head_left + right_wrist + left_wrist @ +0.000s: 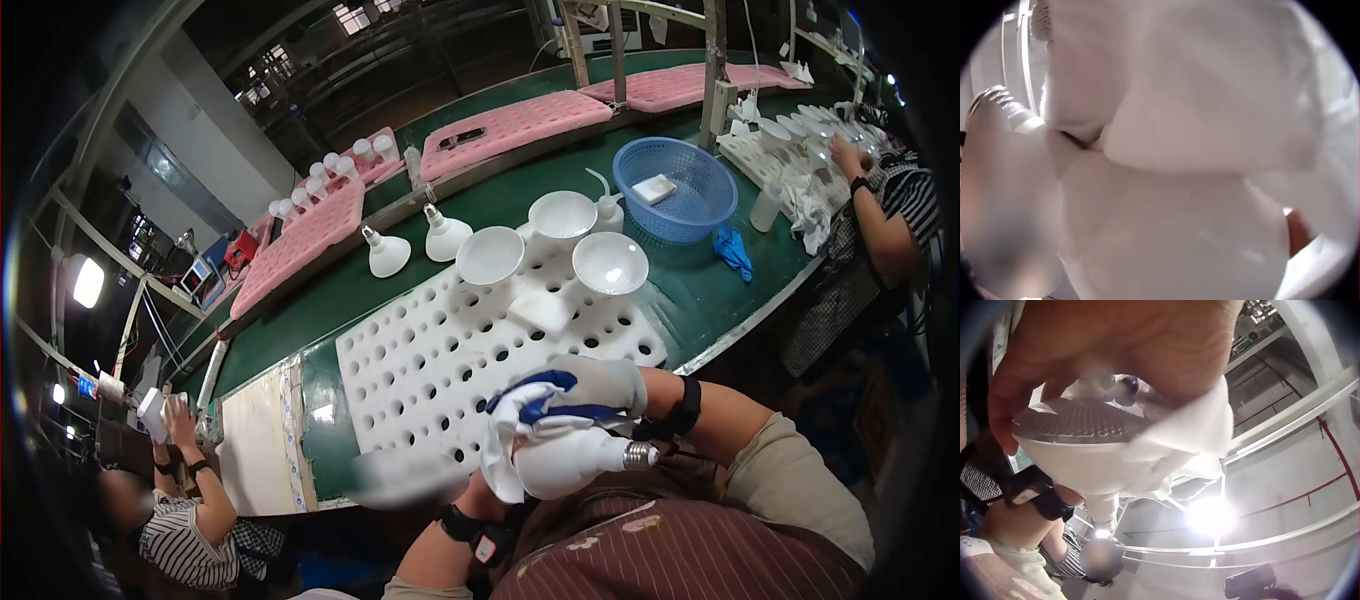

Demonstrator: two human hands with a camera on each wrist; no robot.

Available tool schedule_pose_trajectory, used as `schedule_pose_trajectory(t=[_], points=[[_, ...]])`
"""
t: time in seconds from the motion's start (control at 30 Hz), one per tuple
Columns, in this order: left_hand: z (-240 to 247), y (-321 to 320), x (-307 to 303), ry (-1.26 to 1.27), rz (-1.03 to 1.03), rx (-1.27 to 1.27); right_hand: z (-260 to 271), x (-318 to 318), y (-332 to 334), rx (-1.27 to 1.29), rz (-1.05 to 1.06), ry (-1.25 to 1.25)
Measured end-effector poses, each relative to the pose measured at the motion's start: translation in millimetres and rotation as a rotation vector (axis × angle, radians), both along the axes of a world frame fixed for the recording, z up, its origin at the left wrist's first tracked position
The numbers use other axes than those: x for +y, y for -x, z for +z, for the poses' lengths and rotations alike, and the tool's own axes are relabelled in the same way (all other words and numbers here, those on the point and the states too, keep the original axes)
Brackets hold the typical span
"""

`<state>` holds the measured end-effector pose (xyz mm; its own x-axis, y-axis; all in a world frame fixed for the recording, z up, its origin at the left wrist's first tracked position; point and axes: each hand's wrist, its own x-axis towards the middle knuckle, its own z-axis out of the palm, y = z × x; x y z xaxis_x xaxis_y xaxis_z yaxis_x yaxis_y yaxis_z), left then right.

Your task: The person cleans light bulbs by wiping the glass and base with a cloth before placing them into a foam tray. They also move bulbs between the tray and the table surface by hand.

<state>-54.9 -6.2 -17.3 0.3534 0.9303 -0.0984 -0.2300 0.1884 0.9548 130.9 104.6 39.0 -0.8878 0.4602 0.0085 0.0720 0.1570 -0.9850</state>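
A white reflector bulb (570,465) with a metal screw base lies tilted near the person's lap, its base toward the right. The bare left hand (485,497) is mostly hidden behind it. In the left wrist view, that hand (1116,347) curls over the textured face and grips the bulb (1072,464) by its rim. The right hand (590,385), in a white and blue glove, holds a white cloth (503,455) against the bulb's side; its fingertips are hidden. White fabric (1210,94) covers much of the right wrist view, above the bulb (1172,231).
A white foam tray (400,350) with holes lies ahead, with a white pad (543,311) and several bulbs at its far edge. Beyond are a blue basket (675,190), a blue glove (733,253), a bottle (767,205) and pink trays (515,130). Other people sit at both sides.
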Motion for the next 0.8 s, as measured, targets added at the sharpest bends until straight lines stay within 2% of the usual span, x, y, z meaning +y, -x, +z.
schedule_pose_trajectory(t=[0.03, 0.1, 0.17, 0.2, 0.23, 0.27, 0.3, 0.33, 0.37, 0.4, 0.43, 0.47, 0.53, 0.57, 0.63, 0.67, 0.7, 0.77, 0.8], points=[[-0.7, -0.4, -6.7, 0.062, 0.015, -0.051, -13.0, 3.1, 4.9, 0.033, -0.047, -0.019], [-0.2, -0.1, 0.4, 0.486, -0.201, -0.428, -29.8, 4.8, 13.5, 0.057, -0.176, -0.124], [-0.7, -3.4, 0.3, 0.456, -0.180, -0.494, -32.5, 6.8, 11.7, 0.005, -0.265, -0.447], [-1.0, -4.4, -0.3, 0.429, -0.154, -0.556, -42.6, 9.5, 13.2, 0.140, -0.343, -0.455], [0.3, -3.6, 3.1, 0.421, -0.145, -0.554, -66.2, 21.1, 7.6, 0.265, -0.334, -0.891], [3.0, -1.7, 8.7, 0.408, -0.115, -0.659, -54.5, 11.9, 9.6, 0.267, -0.419, -0.404], [3.9, 0.7, 13.3, 0.393, -0.085, -0.765, -37.8, 4.5, 6.8, 0.194, -0.392, -0.016], [-0.8, 4.9, 16.0, 0.348, 0.012, -0.702, -20.6, -2.9, 4.1, 0.125, -0.430, 0.371], [-15.3, 12.0, 19.0, 0.338, -0.027, -0.925, -42.8, -1.3, 6.8, 0.163, -0.394, 0.153], [-21.2, 15.7, 23.0, 0.361, 0.115, -0.729, -54.1, -0.9, 11.8, 0.205, -0.378, -0.064], [-26.5, 18.9, 27.9, 0.380, 0.252, -0.531, -59.3, -0.9, 15.2, 0.245, -0.410, -0.085], [-40.9, 24.1, 32.1, 0.377, 0.253, -0.529, -59.2, 2.2, 22.0, 0.247, -0.408, -0.086], [-70.5, 31.6, 30.0, 0.032, 0.650, 0.156, -68.7, 8.5, 34.6, 0.399, -0.518, 0.409], [-65.3, 28.6, 26.8, 0.043, 0.654, 0.157, -84.2, 12.8, 41.0, 0.394, -0.517, 0.418], [-53.7, 23.4, 20.7, -0.306, 0.804, 0.801, -108.0, 16.5, 56.8, 0.012, -0.641, -0.099], [-56.2, 15.9, 21.2, -0.532, 0.879, 0.812, -95.0, 4.7, 62.0, -0.013, -0.693, -0.142], [-57.7, 17.6, 22.5, -0.531, 0.883, 0.815, -109.2, 1.6, 70.3, 0.013, -0.708, -0.420], [-59.2, 20.2, 24.5, -0.792, 0.950, 1.058, -113.6, 3.6, 77.5, -0.059, -0.648, -0.539], [-56.4, 22.0, 24.6, -0.742, 1.012, 0.939, -113.2, 5.1, 77.4, -0.060, -0.646, -0.539]])
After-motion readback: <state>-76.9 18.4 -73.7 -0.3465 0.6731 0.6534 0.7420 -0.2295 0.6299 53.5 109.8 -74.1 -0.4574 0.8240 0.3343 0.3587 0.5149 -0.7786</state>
